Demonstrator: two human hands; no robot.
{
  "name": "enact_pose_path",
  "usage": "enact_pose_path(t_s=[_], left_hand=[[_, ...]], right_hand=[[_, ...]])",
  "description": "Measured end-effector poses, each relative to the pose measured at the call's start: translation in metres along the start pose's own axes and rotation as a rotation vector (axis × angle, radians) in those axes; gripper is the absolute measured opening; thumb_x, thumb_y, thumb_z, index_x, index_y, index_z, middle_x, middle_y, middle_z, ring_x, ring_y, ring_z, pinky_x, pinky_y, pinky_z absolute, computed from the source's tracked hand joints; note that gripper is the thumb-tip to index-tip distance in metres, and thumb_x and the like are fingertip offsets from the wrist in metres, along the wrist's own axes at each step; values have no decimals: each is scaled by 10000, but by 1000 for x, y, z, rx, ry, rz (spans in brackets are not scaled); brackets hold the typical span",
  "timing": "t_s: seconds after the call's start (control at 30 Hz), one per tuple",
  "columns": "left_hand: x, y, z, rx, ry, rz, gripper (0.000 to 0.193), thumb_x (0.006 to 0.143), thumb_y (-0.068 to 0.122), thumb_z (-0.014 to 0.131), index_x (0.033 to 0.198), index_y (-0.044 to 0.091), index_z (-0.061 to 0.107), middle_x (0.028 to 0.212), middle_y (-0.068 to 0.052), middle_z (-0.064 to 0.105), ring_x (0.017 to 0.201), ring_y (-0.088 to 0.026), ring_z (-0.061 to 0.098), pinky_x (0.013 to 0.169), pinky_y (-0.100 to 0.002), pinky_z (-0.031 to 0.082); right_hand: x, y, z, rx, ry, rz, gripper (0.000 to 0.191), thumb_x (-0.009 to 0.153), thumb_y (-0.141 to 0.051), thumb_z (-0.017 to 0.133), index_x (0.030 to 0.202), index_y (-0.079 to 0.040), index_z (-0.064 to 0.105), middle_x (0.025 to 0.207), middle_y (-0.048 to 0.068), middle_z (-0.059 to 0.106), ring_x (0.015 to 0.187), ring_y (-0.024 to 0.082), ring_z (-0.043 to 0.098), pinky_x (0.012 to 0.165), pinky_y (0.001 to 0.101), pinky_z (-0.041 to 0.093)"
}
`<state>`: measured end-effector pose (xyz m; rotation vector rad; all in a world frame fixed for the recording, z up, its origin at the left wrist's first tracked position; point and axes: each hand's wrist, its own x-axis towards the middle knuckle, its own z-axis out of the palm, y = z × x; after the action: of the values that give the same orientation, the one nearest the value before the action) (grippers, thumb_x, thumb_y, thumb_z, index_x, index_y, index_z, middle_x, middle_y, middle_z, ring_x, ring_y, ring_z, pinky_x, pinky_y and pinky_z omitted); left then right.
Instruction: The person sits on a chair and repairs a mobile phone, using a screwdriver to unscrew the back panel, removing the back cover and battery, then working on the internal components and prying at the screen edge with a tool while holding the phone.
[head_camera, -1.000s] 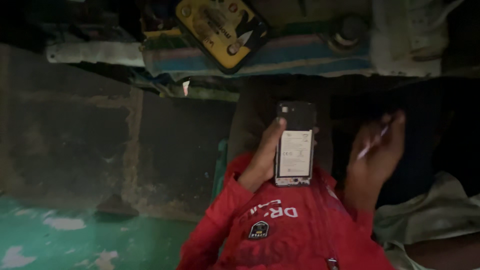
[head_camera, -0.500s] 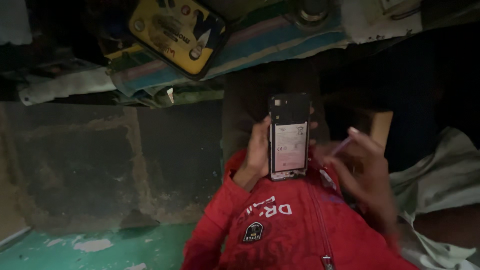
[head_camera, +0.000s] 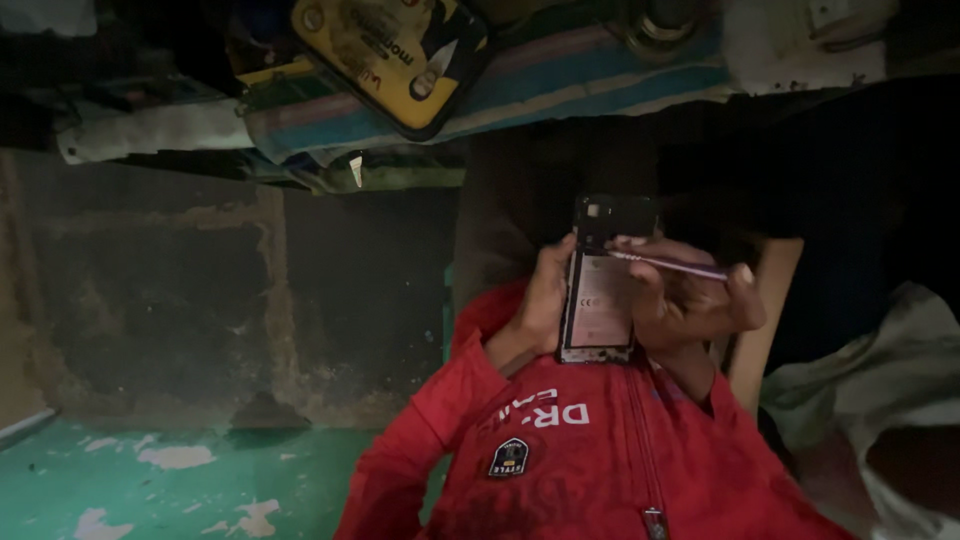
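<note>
My left hand (head_camera: 543, 302) grips the left edge of a phone (head_camera: 598, 300) with its back cover off, so a pale inner panel shows. It is held upright over my red jacket (head_camera: 590, 450). My right hand (head_camera: 692, 305) lies against the phone's right side and pinches a thin tool (head_camera: 672, 265) with a light purple shaft. The tool lies almost level, and its tip rests on the upper part of the open phone back. My right fingers hide part of the phone's right edge.
A yellow flat case (head_camera: 385, 48) lies on a striped cloth (head_camera: 600, 88) at the top, beside a round metal object (head_camera: 655, 22). There is a worn green floor (head_camera: 150, 480) at the lower left, pale cloth (head_camera: 875, 365) at the right and a wooden strip (head_camera: 765, 315) behind my right hand. The scene is dim.
My right hand has swung in from the right onto the phone and brought the tool's tip to its open back. My left hand keeps hold of the phone.
</note>
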<state>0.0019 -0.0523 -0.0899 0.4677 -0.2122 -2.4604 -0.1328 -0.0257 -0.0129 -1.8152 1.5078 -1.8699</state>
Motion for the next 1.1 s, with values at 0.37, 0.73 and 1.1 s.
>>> enact_pose_path(t_s=[0.37, 0.73, 1.1], left_hand=[[-4, 6, 13, 166, 33, 5, 469, 1140, 460, 261, 1302, 104, 520, 1158, -94, 660, 1036, -178, 696, 882, -329, 613], [-2, 6, 16, 185, 34, -11, 497, 1152, 461, 268, 1352, 71, 502, 1210, -129, 630, 1064, -202, 685, 903, -342, 611], [-3, 6, 19, 361, 135, -76, 636, 1129, 554, 289, 1341, 16, 555, 1195, -200, 658, 1061, -270, 667, 912, -389, 564]], right_hand=[[4, 3, 3, 29, -42, -52, 734, 1010, 48, 621, 1480, -247, 140, 1054, 275, 674, 910, 352, 764, 837, 473, 696], [-1, 7, -2, 61, -89, -89, 749, 1017, 56, 624, 1463, -282, 126, 1081, 283, 651, 908, 349, 753, 829, 456, 690], [3, 20, 5, 252, -78, -107, 445, 1009, -45, 542, 1431, -144, 441, 1021, 285, 700, 872, 346, 762, 727, 444, 661]])
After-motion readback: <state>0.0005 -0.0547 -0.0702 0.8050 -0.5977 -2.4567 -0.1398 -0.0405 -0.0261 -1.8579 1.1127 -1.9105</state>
